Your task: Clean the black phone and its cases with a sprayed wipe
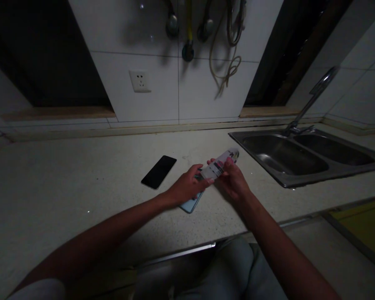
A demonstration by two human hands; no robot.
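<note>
Both of my hands hold a pale, flat packet with dark and pink print, tilted up to the right above the counter. My left hand pinches its lower left end. Wrapped round its right side, my right hand has the thumb on top. What the packet contains cannot be made out. Beneath my left hand lies a light-blue phone, its upper part hidden by the hand. A black phone rests screen up on the counter to the left of my hands.
The pale speckled countertop runs along a tiled wall with a power socket. A steel double sink with a tall tap is at the right. Pipes and a looped cord hang on the wall. The light is dim.
</note>
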